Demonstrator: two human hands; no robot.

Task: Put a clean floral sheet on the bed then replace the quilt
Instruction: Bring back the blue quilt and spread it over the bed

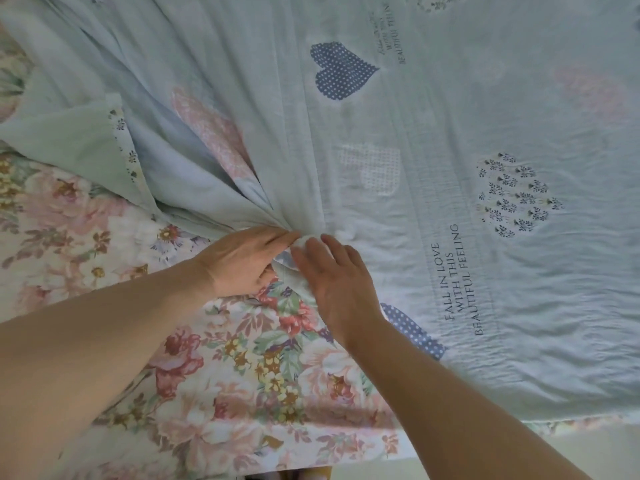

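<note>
Both hands meet at one gathered fold of the quilt point(398, 140): left hand point(242, 261) pinches it, right hand point(337, 278) rests fingers loosely extended on it; quilt half covers floral sheet point(225, 375)

both bare forearms reaching forward, left hand point(242, 259) fingers curled in a pinch, right hand point(337, 277) fingers relaxed

A strip of pale floor point(485, 455) shows at the bottom edge; a dark patch point(291, 475) sits bottom centre, unclear.
</note>
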